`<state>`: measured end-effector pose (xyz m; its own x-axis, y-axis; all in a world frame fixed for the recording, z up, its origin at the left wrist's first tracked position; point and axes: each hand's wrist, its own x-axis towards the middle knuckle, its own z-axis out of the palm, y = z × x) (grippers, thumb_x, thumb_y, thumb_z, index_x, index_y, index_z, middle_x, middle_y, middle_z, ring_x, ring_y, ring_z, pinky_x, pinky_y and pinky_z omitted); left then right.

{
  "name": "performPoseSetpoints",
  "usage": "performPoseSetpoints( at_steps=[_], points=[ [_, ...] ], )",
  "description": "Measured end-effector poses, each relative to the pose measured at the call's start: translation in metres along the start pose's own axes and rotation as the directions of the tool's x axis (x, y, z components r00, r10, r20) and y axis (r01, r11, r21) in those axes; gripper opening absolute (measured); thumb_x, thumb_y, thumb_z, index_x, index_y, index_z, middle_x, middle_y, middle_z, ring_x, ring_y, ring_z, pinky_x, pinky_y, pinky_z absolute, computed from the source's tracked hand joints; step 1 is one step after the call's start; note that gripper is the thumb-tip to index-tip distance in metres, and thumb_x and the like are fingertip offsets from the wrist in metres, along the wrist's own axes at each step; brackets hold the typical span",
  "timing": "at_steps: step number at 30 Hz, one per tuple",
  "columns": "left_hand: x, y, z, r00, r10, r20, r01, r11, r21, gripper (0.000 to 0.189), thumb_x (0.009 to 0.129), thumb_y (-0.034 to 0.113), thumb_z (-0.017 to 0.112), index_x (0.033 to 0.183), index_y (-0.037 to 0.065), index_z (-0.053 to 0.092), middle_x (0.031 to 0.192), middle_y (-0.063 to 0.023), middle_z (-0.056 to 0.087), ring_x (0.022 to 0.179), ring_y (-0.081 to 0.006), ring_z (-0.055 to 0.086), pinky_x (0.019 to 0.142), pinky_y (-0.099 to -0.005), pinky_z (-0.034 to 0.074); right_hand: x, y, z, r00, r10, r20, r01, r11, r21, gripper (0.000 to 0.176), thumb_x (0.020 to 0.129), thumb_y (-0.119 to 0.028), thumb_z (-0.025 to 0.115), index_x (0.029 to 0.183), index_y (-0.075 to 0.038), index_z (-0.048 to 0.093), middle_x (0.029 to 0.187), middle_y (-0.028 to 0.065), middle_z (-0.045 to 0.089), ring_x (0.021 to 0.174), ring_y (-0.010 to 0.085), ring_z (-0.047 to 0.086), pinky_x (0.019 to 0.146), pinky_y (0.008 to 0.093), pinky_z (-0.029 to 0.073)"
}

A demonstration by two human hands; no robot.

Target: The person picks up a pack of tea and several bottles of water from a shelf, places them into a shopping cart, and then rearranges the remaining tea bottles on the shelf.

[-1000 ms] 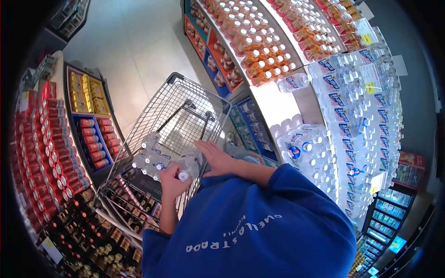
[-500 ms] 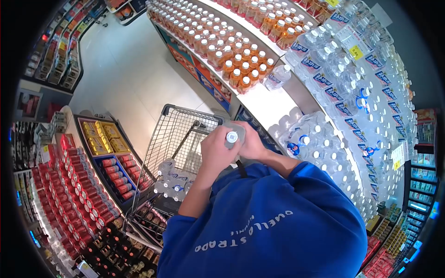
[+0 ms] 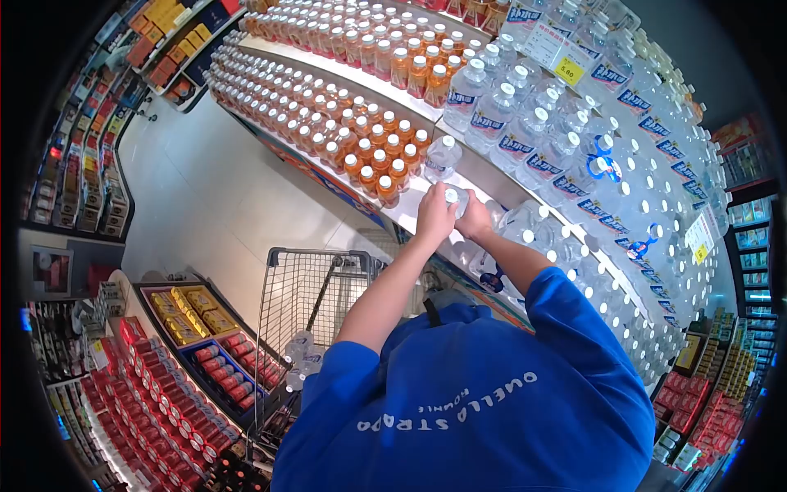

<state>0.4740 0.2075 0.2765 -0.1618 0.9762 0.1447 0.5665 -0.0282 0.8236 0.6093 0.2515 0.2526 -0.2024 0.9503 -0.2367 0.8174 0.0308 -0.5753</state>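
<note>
A clear water bottle (image 3: 461,203) with a white cap is between my two hands, over the lower shelf. My left hand (image 3: 436,215) is closed round its left side, and my right hand (image 3: 475,218) grips it from the right. Just beyond them stands a single clear bottle (image 3: 441,161) on the shelf. To its left are rows of orange drink bottles (image 3: 384,168) with white caps. Packed water bottles (image 3: 545,238) fill the lower shelf to the right of my hands. My fingers partly hide the held bottle's lower body.
A wire shopping cart (image 3: 316,287) stands at my left with several clear bottles (image 3: 302,354) inside. A higher shelf carries labelled water bottles (image 3: 525,152) and a price tag (image 3: 568,70). Stacked red cans (image 3: 156,402) line the left, beside a pale tiled floor (image 3: 188,189).
Both hands have moved forward, away from my chest to the shelf, carrying the bottle. My arms are now stretched out, and the view has shifted.
</note>
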Motion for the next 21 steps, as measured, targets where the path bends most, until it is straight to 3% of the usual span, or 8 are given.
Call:
performPoseSetpoints(
  at_steps=[4,6,9,11,13,15,19,21],
  points=[
    [0.029,0.0,0.029,0.999,-0.035,0.032,0.034,0.999,0.033,0.047,0.086,0.012,0.07,0.129,0.003,0.052,0.117,-0.0221,0.059,0.109,-0.0419,0.06,0.096,-0.0492,0.048,0.027,0.022,0.004,0.994,0.095,-0.062,-0.089,0.991,0.105,0.066,0.079,-0.028,0.076,0.134,-0.005,0.045,0.115,0.027,0.068,0.111,0.0437,0.065,0.095,0.0473,0.052],
    [0.033,-0.002,0.042,0.999,-0.036,0.025,0.033,0.994,0.101,0.055,0.087,0.016,0.069,0.137,0.003,0.049,0.118,-0.0203,0.059,0.107,-0.0378,0.061,0.095,-0.047,0.049,0.048,0.051,0.02,0.995,0.043,-0.095,-0.025,0.983,0.181,0.065,0.081,-0.026,0.074,0.134,-0.005,0.044,0.115,0.0283,0.067,0.112,0.044,0.065,0.096,0.047,0.052],
    [0.03,0.012,0.034,0.989,-0.078,0.123,0.099,0.979,-0.179,0.057,0.088,0.016,0.066,0.14,0.004,0.046,0.121,-0.0233,0.057,0.116,-0.0413,0.057,0.098,-0.0489,0.047,0.072,0.067,0.031,0.989,0.057,-0.139,-0.021,0.969,0.245,0.07,0.077,-0.023,0.079,0.134,-0.003,0.042,0.115,0.0295,0.067,0.112,0.0436,0.065,0.096,0.0461,0.052],
    [0.014,-0.001,0.035,0.994,-0.031,0.101,0.047,0.986,-0.158,0.054,0.088,0.015,0.067,0.138,0.004,0.048,0.12,-0.0202,0.058,0.11,-0.0363,0.061,0.094,-0.0444,0.05,0.068,0.033,0.014,0.976,0.19,-0.105,-0.154,0.948,0.277,0.075,0.074,-0.022,0.082,0.134,-0.003,0.042,0.115,0.0289,0.068,0.112,0.0431,0.066,0.096,0.0454,0.052],
    [-0.013,-0.018,0.029,0.997,-0.03,0.076,0.046,0.975,-0.216,0.05,0.089,0.013,0.068,0.135,0.004,0.051,0.117,-0.0183,0.06,0.105,-0.0334,0.063,0.09,-0.0418,0.052,0.078,0.039,0.018,0.98,0.166,-0.112,-0.125,0.944,0.305,0.087,0.067,-0.021,0.089,0.136,-0.004,0.038,0.121,0.025,0.067,0.115,0.0397,0.065,0.099,0.0439,0.05],
    [-0.047,-0.054,0.027,0.994,-0.104,0.035,0.109,0.969,-0.221,0.044,0.091,0.011,0.067,0.133,0.003,0.055,0.114,-0.0157,0.063,0.097,-0.025,0.067,0.086,-0.0363,0.054,0.082,0.035,0.018,0.977,0.164,-0.136,-0.112,0.938,0.329,0.092,0.066,-0.02,0.09,0.138,-0.005,0.035,0.124,0.023,0.065,0.118,0.038,0.064,0.102,0.0429,0.049],
    [-0.126,-0.094,-0.016,0.939,-0.337,-0.061,0.312,0.916,-0.252,0.028,0.09,0.01,0.067,0.117,0.002,0.063,0.104,-0.0137,0.066,0.09,-0.0244,0.068,0.082,-0.0355,0.054,0.09,0.024,0.011,0.977,0.161,-0.14,-0.11,0.942,0.318,0.092,0.067,-0.018,0.09,0.138,-0.005,0.033,0.128,0.0204,0.063,0.121,0.0357,0.062,0.105,0.0425,0.047],
    [-0.179,-0.134,-0.032,0.93,-0.331,-0.157,0.298,0.933,-0.2,0.024,0.091,0.01,0.066,0.114,0.001,0.065,0.099,-0.0139,0.067,0.087,-0.0241,0.069,0.079,-0.0348,0.055,0.091,0.026,0.015,0.973,0.179,-0.145,-0.125,0.939,0.32,0.094,0.067,-0.02,0.09,0.141,-0.002,0.034,0.131,0.0225,0.06,0.124,0.0372,0.059,0.106,0.0427,0.045]
  ],
)
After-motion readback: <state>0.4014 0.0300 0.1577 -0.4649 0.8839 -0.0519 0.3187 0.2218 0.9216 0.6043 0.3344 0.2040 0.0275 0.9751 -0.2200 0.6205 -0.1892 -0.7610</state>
